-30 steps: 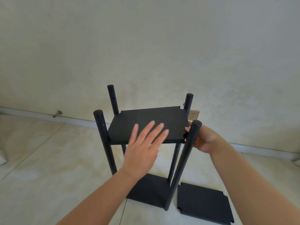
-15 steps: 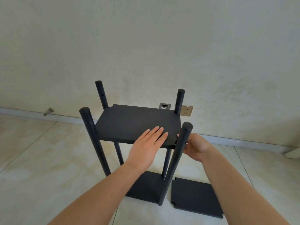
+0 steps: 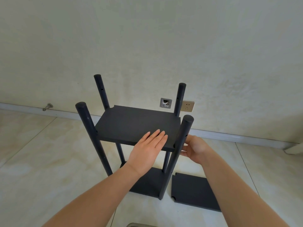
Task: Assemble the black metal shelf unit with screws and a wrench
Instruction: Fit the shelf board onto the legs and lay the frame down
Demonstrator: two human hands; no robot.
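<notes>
Pale wall (image 3: 147, 38), beige tile floor (image 3: 41, 153), wall socket (image 3: 188, 106).

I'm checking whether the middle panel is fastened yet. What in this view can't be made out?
- Any screw at the near-right post: the post and right hand hide that joint.
- What the right hand holds: fingers curl behind the post.
- Grey object: cut off by the bottom edge.
- Spare panel: partly behind the right forearm.
</notes>
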